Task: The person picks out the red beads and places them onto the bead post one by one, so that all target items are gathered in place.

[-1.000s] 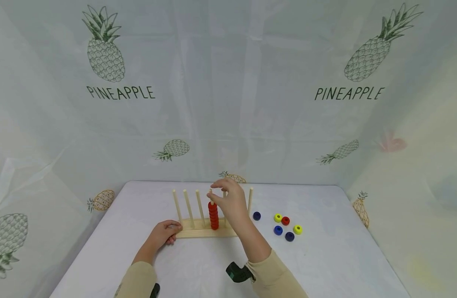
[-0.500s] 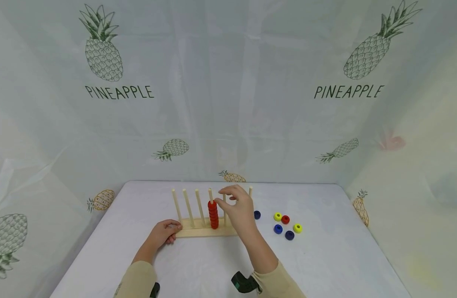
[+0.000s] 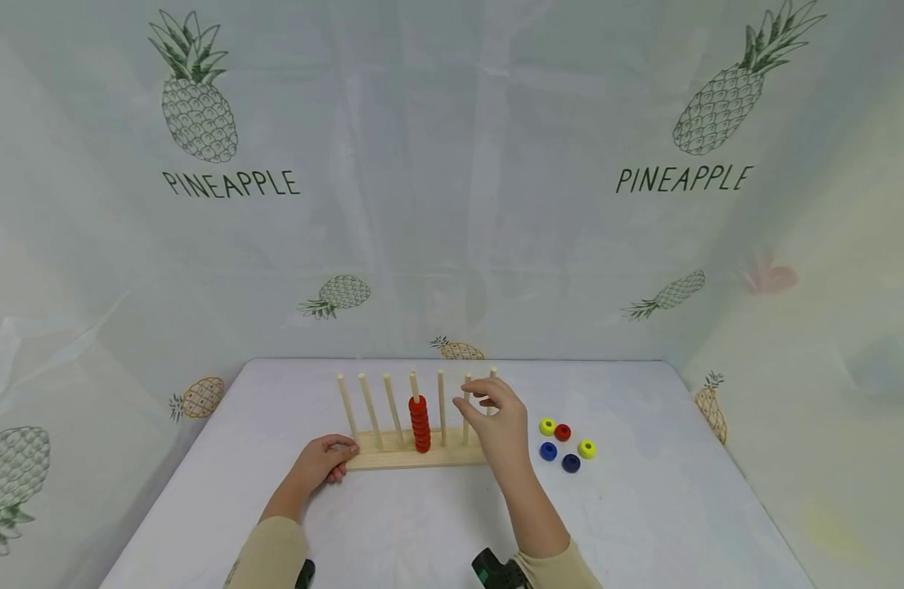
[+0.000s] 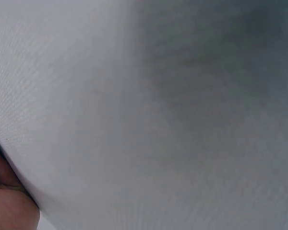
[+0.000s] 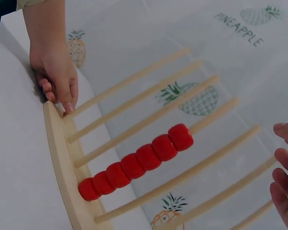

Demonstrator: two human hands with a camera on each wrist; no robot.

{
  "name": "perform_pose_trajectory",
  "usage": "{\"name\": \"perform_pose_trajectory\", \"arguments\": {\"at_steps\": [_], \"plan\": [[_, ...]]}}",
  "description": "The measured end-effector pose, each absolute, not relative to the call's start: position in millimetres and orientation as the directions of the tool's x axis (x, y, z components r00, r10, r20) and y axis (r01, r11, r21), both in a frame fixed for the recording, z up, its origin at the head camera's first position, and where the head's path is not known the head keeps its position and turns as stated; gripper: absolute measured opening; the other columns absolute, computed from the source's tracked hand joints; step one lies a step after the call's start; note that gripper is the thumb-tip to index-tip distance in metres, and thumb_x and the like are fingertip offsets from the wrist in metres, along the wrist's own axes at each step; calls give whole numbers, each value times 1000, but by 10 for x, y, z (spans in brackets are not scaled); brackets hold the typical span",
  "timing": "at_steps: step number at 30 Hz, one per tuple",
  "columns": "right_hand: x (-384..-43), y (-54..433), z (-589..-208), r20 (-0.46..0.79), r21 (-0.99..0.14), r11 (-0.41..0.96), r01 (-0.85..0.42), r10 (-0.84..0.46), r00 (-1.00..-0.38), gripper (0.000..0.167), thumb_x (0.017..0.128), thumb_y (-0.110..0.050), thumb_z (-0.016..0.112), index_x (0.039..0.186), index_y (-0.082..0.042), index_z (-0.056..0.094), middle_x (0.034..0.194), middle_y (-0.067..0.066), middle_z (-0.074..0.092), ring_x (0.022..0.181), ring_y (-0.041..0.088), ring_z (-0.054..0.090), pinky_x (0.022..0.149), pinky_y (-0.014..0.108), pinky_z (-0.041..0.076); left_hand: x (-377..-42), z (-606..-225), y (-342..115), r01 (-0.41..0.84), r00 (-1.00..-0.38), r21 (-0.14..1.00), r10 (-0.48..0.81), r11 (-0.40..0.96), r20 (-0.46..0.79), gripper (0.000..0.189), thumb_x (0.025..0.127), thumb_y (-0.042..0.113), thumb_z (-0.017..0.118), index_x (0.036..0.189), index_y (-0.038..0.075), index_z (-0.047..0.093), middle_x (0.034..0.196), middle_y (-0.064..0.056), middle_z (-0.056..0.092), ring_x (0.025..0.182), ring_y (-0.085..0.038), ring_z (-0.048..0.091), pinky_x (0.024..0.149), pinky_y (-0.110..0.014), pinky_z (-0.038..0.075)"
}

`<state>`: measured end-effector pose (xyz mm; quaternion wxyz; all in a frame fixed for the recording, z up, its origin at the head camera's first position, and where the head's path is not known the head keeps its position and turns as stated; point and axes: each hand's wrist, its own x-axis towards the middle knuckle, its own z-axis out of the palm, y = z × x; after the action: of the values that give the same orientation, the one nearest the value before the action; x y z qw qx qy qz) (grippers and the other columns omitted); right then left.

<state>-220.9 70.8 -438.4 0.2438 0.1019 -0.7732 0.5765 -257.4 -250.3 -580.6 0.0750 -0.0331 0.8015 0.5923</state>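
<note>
A wooden peg rack point(image 3: 415, 460) with several upright pegs stands on the table. Red beads point(image 3: 420, 425) are stacked on its middle peg, and the other pegs in sight carry none. At the rack's left end, my left hand point(image 3: 322, 460) grips the base, thumb on top, as the right wrist view also shows. My right hand point(image 3: 505, 427) hovers in front of the rightmost pegs, thumb and fingers apart, holding nothing. Its fingers point(image 5: 285, 163) appear at the right edge of the right wrist view. The left wrist view is mostly blurred white, with a bit of skin point(image 4: 12, 208) at lower left.
Right of the rack lie loose beads: a yellow one point(image 3: 547, 426), a red one point(image 3: 563, 432), a blue one point(image 3: 548, 451), a dark blue one point(image 3: 571, 463) and another yellow one point(image 3: 587, 448). A pineapple-print sheet point(image 3: 437, 204) hangs behind the white table point(image 3: 393, 532).
My right hand has moved right, from the top of the red bead stack to the rightmost pegs. It now hides a dark blue bead seen earlier. The left hand has stayed put.
</note>
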Motion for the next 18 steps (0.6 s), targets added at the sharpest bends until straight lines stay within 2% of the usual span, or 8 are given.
{"name": "perform_pose_trajectory", "arguments": {"at_steps": [5,10,13,18], "plan": [[-2210,796,-4461,456,-870,291,-398,166,-874,17,79,-11,82,95,-10,75,95,-5,67,90,21,60,79,37,51,-2588,-5821,-2514,-155,-985,944,27,293,-170,31,92,16,69,113,-7,63,59,-5,57,47,-9,51,46,-22,44],[-2212,879,-4587,393,-904,269,-334,211,-895,16,81,-13,82,95,-11,75,96,-3,67,91,20,59,81,41,52,-2594,-5834,-2517,-145,-987,943,28,298,-160,30,92,16,69,112,-6,64,59,-4,57,47,-9,50,46,-22,44],[-2224,935,-4663,374,-915,256,-313,239,-896,16,81,-11,81,95,-9,75,97,-1,67,92,22,59,81,38,51,-2601,-5835,-2517,-144,-987,944,31,297,-161,31,92,16,69,113,-6,63,59,-4,57,47,-9,50,45,-22,44],[-2226,1021,-4780,338,-932,236,-276,289,-896,16,80,-10,82,94,-9,75,96,0,68,93,28,60,77,26,51,-2603,-5816,-2513,-147,-986,942,33,300,-165,34,93,17,69,115,-7,63,60,-4,57,48,-9,50,46,-21,44]]}}
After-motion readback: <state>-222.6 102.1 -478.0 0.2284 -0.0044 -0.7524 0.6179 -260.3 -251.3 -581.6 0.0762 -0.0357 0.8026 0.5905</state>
